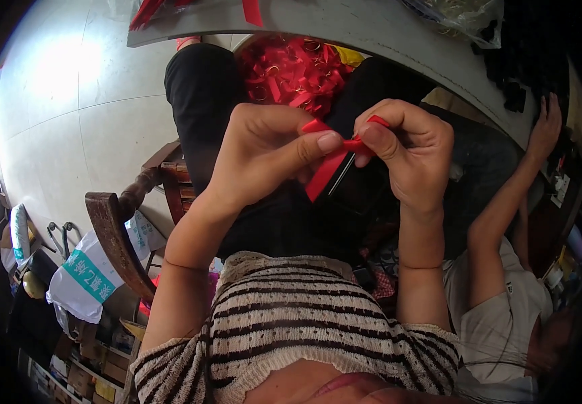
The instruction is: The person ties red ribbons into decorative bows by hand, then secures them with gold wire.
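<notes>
A red ribbon (326, 178) is stretched between my hands above my lap, with a narrow gathered or knotted part at its middle. Thumb and fingers of my left hand (261, 148) pinch one side of it, and a flat tail hangs down below them. My right hand (415, 148) pinches the other side, where a small red loop or end pokes up over the thumb. Beside the hanging tail runs a thin pale line that I cannot make out. Just beyond my hands, between my knees, lies a heap of red ribbon bows (291, 74) with thin gold-coloured loops among them.
A grey tabletop (345, 23) curves across the far side, with red ribbon strips (252, 12) and a clear plastic bag (462, 17) on it. A wooden chair arm (119, 236) stands at my left near a white bag (89, 276). Another person's arm (506, 202) reaches forward on the right.
</notes>
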{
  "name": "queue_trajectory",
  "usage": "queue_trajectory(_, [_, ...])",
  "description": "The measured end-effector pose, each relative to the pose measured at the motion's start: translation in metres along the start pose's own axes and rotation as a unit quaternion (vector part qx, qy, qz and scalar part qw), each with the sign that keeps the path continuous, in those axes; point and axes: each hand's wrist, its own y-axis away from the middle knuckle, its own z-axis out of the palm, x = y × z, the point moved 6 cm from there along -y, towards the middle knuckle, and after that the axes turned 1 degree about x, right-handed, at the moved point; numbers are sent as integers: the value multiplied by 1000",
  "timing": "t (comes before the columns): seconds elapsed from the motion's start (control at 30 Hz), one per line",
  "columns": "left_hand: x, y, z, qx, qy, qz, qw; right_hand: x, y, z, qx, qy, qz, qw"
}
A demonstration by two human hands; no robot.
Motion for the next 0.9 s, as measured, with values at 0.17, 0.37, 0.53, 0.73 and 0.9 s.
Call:
queue_trajectory(0.17, [1,1,1,-15,1,23,1000,4,0,0,-29,-14,21,999])
queue_trajectory(0.37, [4,-3,4,-72,12,-25,997,-4,-5,1,-124,49,-30,991])
queue_trajectory(0.53, [10,-3,3,-146,-16,-13,989,-2,-2,3,-211,-29,79,974])
queue_trajectory(0.73, [7,-8,6,-104,-67,12,992,4,-10,2,-175,-29,158,971])
queue_trajectory(0.9, [1,-9,-2,-46,-58,41,996,6,-14,2,-156,60,56,984])
